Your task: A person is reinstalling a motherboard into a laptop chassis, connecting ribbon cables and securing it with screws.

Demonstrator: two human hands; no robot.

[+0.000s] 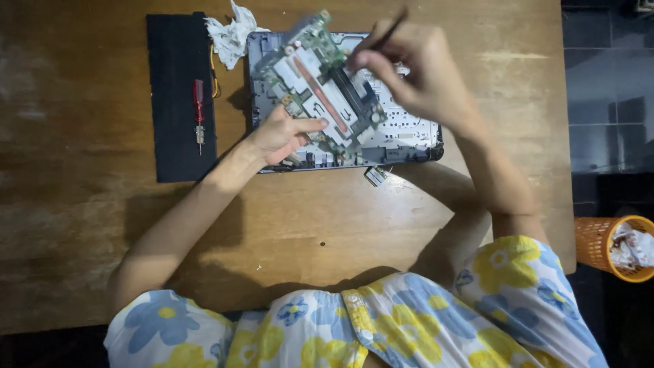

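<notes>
My left hand grips the lower edge of a green circuit board and holds it tilted above an opened laptop base. The board carries a copper heat pipe and several chips. My right hand pinches a thin dark tool whose tip touches the board's upper right part. The laptop base lies at the far middle of the wooden table, partly hidden by the board and both hands.
A black rectangular panel lies left of the laptop with a red-handled screwdriver on it. A crumpled white tissue sits at the back. A small loose part lies before the laptop. An orange waste basket stands on the floor at right.
</notes>
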